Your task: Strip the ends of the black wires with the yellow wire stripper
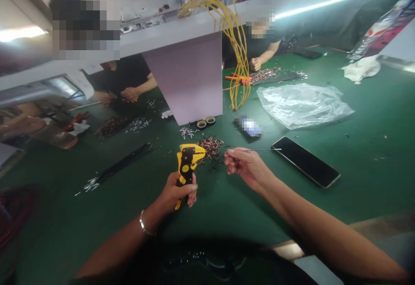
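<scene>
My left hand [182, 190] is wrapped round the handles of a yellow and black wire stripper [187, 164], whose jaws point up and to the right. To its right, my right hand [243, 164] pinches a thin wire [264, 149] that runs rightward to the edge of a black phone [306, 161]. Between and beyond both hands lies a pile of short copper-coloured and black pieces [211, 147]. The wire stripper's jaws are beside this pile. A bundle of black wires [125, 164] with pale ends lies on the green table at the left.
Two tape rolls [206, 123] sit by an upright panel [194, 77]. Yellow cables [240, 56] hang from the shelf. A clear plastic bag [304, 105], a small blurred item [248, 127] and a white cloth [361, 68] lie right. Several people's hands show across the table.
</scene>
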Motion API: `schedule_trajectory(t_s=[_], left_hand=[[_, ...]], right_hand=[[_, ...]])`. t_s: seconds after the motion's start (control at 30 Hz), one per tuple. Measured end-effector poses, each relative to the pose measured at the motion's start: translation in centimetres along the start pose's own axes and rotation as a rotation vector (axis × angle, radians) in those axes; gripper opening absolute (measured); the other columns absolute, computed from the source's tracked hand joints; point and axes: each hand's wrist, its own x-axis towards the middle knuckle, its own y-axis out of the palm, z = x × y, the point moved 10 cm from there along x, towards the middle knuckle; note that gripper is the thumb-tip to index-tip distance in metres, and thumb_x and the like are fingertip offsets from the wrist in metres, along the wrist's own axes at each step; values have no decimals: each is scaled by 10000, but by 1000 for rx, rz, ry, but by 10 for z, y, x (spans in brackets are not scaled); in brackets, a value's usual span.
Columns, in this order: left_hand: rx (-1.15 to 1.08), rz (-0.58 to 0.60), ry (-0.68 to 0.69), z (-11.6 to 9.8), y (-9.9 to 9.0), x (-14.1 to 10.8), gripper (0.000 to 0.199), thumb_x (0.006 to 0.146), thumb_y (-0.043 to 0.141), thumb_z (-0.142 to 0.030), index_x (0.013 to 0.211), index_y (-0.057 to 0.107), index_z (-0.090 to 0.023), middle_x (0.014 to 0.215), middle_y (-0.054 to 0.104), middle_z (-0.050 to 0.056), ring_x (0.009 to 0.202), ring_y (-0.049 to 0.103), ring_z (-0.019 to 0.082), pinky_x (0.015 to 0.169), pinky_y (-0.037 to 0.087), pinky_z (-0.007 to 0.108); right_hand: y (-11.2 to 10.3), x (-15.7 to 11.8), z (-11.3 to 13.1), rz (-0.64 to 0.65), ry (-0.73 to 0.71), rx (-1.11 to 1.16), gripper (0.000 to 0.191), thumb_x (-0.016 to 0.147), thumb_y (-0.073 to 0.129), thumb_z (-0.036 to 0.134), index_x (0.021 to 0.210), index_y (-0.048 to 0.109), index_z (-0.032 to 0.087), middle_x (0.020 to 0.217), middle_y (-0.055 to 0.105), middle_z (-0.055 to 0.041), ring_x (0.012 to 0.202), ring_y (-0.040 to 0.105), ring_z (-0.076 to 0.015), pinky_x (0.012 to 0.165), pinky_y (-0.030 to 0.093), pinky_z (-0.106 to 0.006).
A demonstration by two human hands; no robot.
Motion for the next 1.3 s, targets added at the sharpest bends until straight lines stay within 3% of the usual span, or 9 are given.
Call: schedule_trajectory(t_s=[0.33,0.53,1.03,1.3], left_hand=[[-29,48,0,-7,5,3,242,746,779,-238,848,593,-120,587,577,-9,487,559,135,508,508,311],[-93,58,29,-9,5,4,236,733,766,-197,898,624,-105,711,622,30,558,590,145,558,525,328],[-170,78,16,-8,3,4,264,727,710,-151,972,620,-106,757,628,46,626,609,175,619,526,358],[-154,141,-15,-12,15,3,295,711,685,-142,1000,641,-104,812,649,77,721,641,220,692,527,389]], right_hand=[[-14,14,10,-10,-24,-28,194,655,829,285,645,711,131,553,693,-26,419,577,-105,456,494,-242],[-12,16,7,23,-35,-74,240,646,847,328,634,700,139,548,697,-23,385,574,-108,442,498,-250],[-14,13,17,-44,-142,-151,257,634,847,348,625,691,144,533,685,-24,377,574,-119,420,451,-252],[-7,10,22,-22,-168,-164,243,635,836,347,614,702,146,524,685,-21,372,571,-118,414,467,-242]])
